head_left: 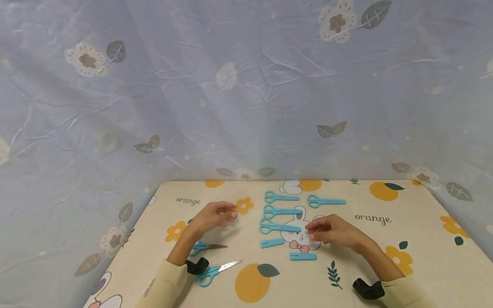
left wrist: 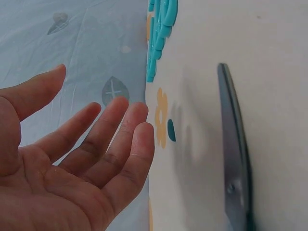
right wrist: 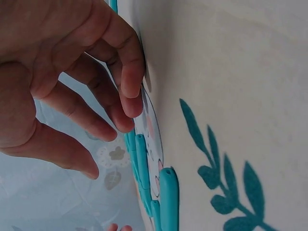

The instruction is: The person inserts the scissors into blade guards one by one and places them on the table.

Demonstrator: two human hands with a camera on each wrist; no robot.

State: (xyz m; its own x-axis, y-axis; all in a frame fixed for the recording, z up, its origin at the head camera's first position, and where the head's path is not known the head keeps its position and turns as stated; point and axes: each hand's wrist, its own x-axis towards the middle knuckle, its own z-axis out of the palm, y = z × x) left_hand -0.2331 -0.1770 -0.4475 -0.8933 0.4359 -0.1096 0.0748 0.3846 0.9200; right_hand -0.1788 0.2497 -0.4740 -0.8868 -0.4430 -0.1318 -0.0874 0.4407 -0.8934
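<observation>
- The two bare-bladed scissors are below the left hand (head_left: 215, 219), on the side toward the person; this hand is clearly nearer to them than the right hand (head_left: 334, 232).
- Their long axes run roughly from left to right, with the tips toward the right; the nearer scissors (head_left: 219, 270) are tilted, tip away from the person, and the farther scissors (head_left: 208, 247), partly behind the wrist, lie almost straight across.
- The two loose covers, a left cover (head_left: 272, 243) and a right cover (head_left: 303, 256), lie between the hands, toward the person from the right fingers, with long axes also left to right.
- The left fingers are released, loosely bent, with nothing between them.
- The right fingers are also released and grasp nothing; they are just beside the tips of the covered scissors (head_left: 283, 228).
- Counted on the desk (head_left: 431, 256): six scissors, of them four covered and two bare, and two loose covers.
</observation>
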